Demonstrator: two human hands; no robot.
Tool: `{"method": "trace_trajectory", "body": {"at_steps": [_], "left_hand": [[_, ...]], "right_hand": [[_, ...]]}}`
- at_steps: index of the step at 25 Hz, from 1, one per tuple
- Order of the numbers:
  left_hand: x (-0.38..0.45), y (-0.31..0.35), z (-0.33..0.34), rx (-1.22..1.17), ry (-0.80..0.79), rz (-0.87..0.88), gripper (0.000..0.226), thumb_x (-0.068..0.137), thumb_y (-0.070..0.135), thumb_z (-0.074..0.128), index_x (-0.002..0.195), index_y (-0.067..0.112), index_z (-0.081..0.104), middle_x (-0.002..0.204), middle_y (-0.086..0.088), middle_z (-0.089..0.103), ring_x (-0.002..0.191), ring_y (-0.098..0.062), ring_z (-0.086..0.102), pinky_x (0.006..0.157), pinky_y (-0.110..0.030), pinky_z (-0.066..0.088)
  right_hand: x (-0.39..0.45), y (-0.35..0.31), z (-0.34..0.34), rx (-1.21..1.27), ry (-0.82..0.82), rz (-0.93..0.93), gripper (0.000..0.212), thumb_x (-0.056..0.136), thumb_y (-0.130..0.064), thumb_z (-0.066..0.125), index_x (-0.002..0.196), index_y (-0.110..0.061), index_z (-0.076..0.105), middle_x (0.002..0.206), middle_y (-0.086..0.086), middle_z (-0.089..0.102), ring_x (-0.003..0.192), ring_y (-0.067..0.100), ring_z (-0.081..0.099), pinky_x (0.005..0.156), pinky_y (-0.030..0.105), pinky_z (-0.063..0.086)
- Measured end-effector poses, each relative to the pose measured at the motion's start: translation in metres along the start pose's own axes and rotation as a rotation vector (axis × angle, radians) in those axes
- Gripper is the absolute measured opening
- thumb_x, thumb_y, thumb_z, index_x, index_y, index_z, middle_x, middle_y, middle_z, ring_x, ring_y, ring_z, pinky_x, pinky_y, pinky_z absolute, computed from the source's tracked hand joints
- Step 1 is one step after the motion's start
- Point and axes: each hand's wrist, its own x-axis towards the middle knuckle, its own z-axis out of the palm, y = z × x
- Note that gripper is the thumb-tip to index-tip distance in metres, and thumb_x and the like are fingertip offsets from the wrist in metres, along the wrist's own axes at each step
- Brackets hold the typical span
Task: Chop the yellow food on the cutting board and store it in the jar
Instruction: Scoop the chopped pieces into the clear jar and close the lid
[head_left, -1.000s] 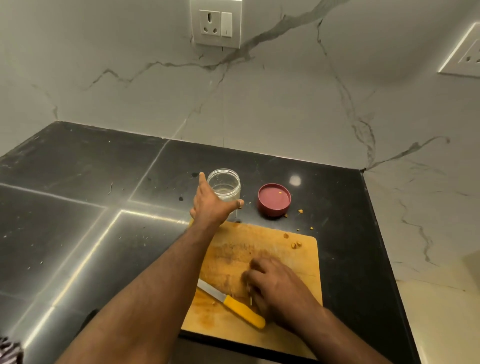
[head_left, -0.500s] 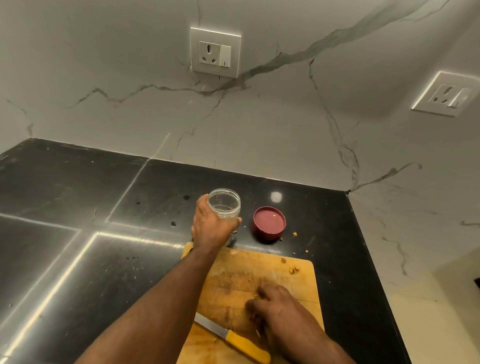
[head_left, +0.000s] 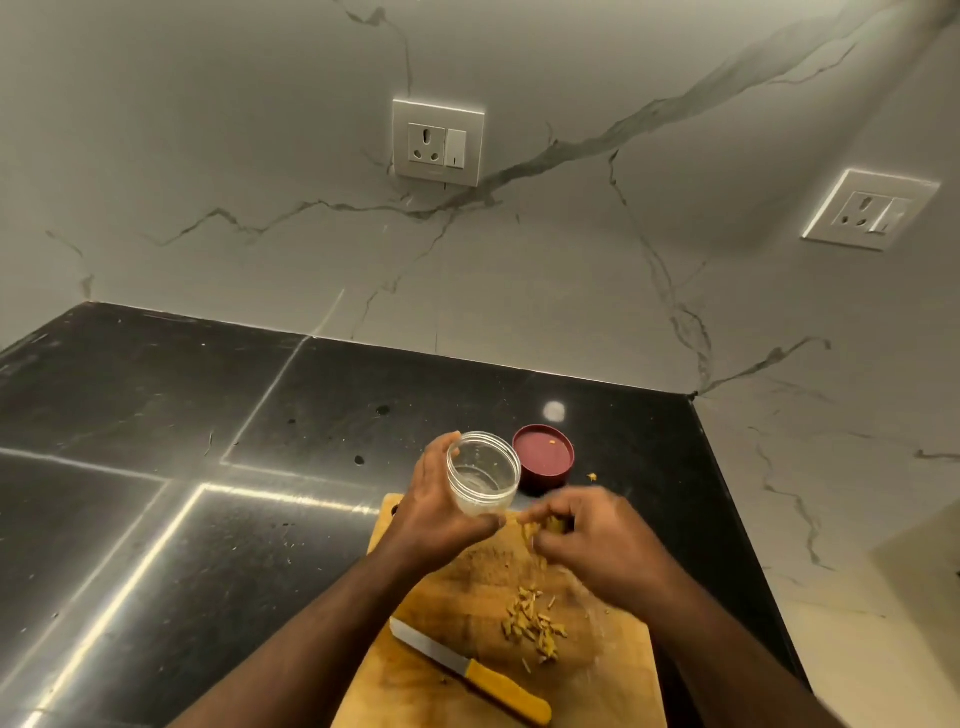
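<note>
L hand (head_left: 436, 525) holds jar (head_left: 483, 480) tilted, R hand (head_left: 597, 545) pinches yellow bits (head_left: 540, 527) beside it, over board (head_left: 613, 670).

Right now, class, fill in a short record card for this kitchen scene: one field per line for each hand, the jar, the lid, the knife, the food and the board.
left hand: grips the clear jar, lifted and tilted
right hand: pinches some yellow pieces beside the jar
jar: looks empty
lid: red, on the black counter behind the board
knife: yellow handle, lying on the board, not held
chopped food: small pile on the board
cutting board: wooden, on the counter
</note>
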Motion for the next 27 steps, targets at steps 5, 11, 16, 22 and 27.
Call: {"method": "trace_trajectory", "body": {"at_steps": [5,11,16,22,27], "left_hand": [[-0.019,0.008,0.004,-0.028,-0.082,0.062,0.108,0.065,0.04,0.089,0.147,0.041,0.02,0.144,0.013,0.036,0.126,-0.01,0.047,0.1,-0.031,0.051],[-0.028,0.008,0.004,-0.042,-0.092,0.131,0.105,0.065,0.042,0.09,0.141,0.05,0.019,0.142,0.018,0.038,0.127,-0.005,0.045,0.098,-0.022,0.045],[-0.045,-0.012,0.003,-0.099,-0.056,0.1,0.104,0.063,0.042,0.092,0.142,0.046,0.024,0.137,0.024,0.042,0.126,0.002,0.046,0.102,-0.027,0.048],[-0.065,-0.034,0.011,-0.07,-0.065,0.089,0.11,0.063,0.057,0.087,0.148,0.038,0.019,0.143,0.013,0.037,0.131,-0.007,0.046,0.106,-0.038,0.049],[-0.067,-0.038,0.013,-0.048,-0.038,0.108,0.11,0.065,0.054,0.088,0.148,0.036,0.018,0.143,0.011,0.035,0.132,-0.01,0.045,0.105,-0.033,0.048]], "right_hand": [[0.026,-0.044,-0.004,-0.177,0.104,-0.118,0.031,0.089,-0.023,0.07,0.119,-0.03,0.068,0.113,-0.01,0.065,0.097,0.007,0.062,0.074,0.016,0.053],[0.016,-0.044,-0.021,-0.173,0.206,-0.162,0.02,0.094,-0.019,0.064,0.112,-0.025,0.071,0.105,-0.01,0.068,0.086,0.003,0.062,0.069,0.01,0.048],[-0.005,0.0,-0.014,0.058,0.227,-0.006,0.014,0.091,-0.016,0.067,0.1,-0.026,0.071,0.082,-0.009,0.069,0.073,0.002,0.067,0.071,0.024,0.059],[-0.015,0.051,0.043,-0.222,-0.064,0.191,0.031,0.092,-0.027,0.067,0.122,-0.026,0.066,0.116,-0.008,0.066,0.097,0.006,0.06,0.083,0.023,0.052],[-0.023,0.053,0.075,-0.336,-0.108,0.207,0.042,0.085,-0.032,0.072,0.124,-0.026,0.059,0.124,-0.004,0.051,0.104,0.012,0.053,0.092,0.028,0.049]]}}
